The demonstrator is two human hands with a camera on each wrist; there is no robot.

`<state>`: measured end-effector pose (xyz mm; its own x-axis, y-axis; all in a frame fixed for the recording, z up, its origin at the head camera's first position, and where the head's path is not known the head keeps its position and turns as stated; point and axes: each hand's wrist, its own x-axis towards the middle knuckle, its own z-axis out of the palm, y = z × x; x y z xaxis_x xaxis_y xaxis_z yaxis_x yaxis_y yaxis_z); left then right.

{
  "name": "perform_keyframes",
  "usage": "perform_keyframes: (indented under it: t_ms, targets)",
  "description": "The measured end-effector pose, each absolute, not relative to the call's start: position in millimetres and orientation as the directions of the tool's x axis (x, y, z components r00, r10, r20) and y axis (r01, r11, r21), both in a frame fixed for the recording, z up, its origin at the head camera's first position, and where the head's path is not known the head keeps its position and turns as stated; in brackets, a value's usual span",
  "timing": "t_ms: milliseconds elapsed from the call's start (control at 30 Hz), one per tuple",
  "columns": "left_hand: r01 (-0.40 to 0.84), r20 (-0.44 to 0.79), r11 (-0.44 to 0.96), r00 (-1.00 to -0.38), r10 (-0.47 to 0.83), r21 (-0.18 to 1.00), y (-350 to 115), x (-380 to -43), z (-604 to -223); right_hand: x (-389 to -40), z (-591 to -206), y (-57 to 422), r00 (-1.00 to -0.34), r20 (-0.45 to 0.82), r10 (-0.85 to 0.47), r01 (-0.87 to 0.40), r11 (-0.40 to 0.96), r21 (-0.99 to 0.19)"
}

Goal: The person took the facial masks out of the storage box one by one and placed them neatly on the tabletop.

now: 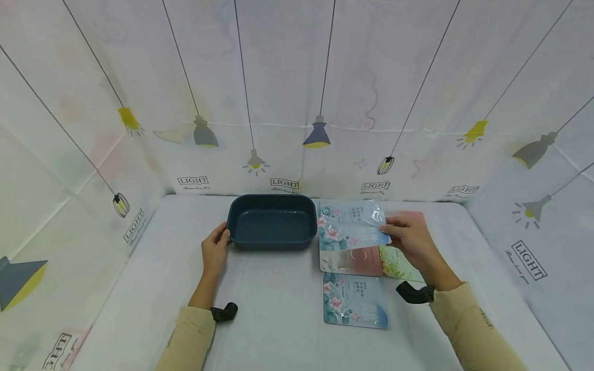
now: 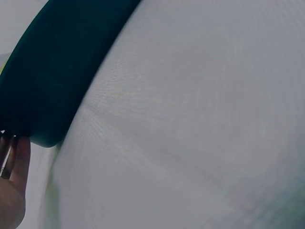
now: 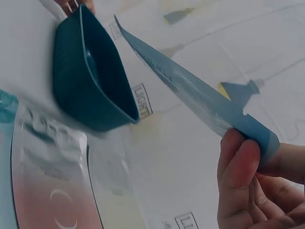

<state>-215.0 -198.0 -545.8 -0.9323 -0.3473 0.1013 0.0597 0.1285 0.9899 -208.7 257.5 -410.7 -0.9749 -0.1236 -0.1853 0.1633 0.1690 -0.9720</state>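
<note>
My right hand (image 1: 410, 239) pinches the right edge of a shiny blue floral packet (image 1: 350, 224), thumb on one face and fingers on the other. In the right wrist view this packet (image 3: 190, 90) is raised and seen almost edge-on. Below it lie a pink-and-white packet (image 1: 355, 261) and a green leafy packet (image 1: 400, 263), partly covered. My left hand (image 1: 215, 251) touches the left end of a dark teal rectangular tub (image 1: 269, 246). In the left wrist view, fairly straight fingers (image 2: 21, 160) meet the tub's end wall (image 2: 52, 76).
A second blue floral packet (image 1: 355, 301) lies flat nearer the front. A pink packet (image 1: 410, 215) shows behind my right hand. The white-covered table (image 1: 269, 314) meets a cloth backdrop (image 1: 278, 67) printed with lamps, close behind the tub.
</note>
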Motion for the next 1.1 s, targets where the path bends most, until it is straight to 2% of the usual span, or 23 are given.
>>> perform_keyframes:
  t_ms: [267, 567, 800, 1100]
  targets:
    - [0.057, 0.104, 0.143, -0.931, -0.351, 0.988, -203.3, -213.9, -544.6, -188.7, -416.5, 291.6, -0.965, -0.251, -0.080, 0.239, 0.139, -0.961]
    - [0.038, 0.072, 0.109, -0.941, -0.330, 0.993, -205.3, -217.3, -541.1, -166.0, -437.4, 337.9, -0.951, -0.306, -0.048, 0.305, 0.019, -0.952]
    - [0.034, 0.070, 0.110, -0.935, -0.346, 0.993, -206.0, -221.3, -540.5, -151.9, -461.3, 370.6, -0.913, -0.407, 0.009, 0.401, 0.189, -0.896]
    - [-0.027, 0.005, 0.091, -0.944, -0.329, 0.996, -207.9, -227.9, -536.4, -135.8, -484.5, 392.5, -0.861, -0.507, 0.033, 0.500, 0.237, -0.833]
